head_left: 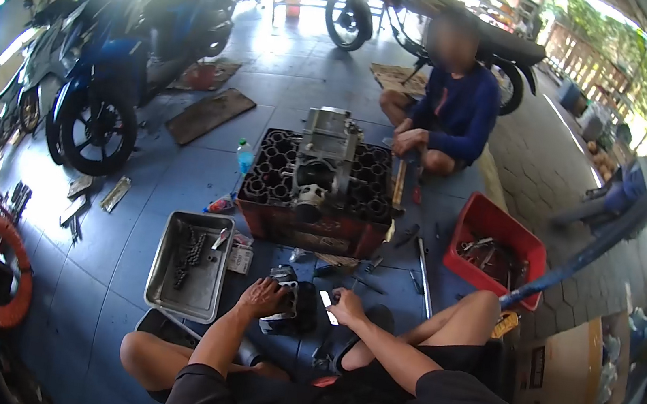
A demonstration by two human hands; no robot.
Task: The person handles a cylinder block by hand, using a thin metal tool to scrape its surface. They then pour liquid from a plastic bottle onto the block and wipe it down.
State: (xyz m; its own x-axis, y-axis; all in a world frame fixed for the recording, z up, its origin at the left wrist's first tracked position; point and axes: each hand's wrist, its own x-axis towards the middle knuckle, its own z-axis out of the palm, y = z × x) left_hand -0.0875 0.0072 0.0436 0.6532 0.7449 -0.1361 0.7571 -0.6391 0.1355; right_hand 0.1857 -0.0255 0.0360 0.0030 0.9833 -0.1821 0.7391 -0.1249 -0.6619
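Observation:
My left hand [263, 299] is closed over the edge of a dark metal engine part [284, 324] that stands on the floor between my legs. Just to the right, my right hand [347, 308] pinches a thin, bright white rectangular piece [328, 308]; its exact kind I cannot make out. Ahead of both hands, a larger engine block [331, 133] rests on top of an upturned red crate [312, 229]. A metal tray [180, 310] with a dark chain [192, 254] in it lies to the left of my left hand.
A red bin [534, 248] of tools stands at the right, near a long metal bar [424, 279]. Another person [462, 110] sits beyond the crate. Motorbikes [99, 103] are parked at the left and back. A bottle [244, 156] stands beside the crate.

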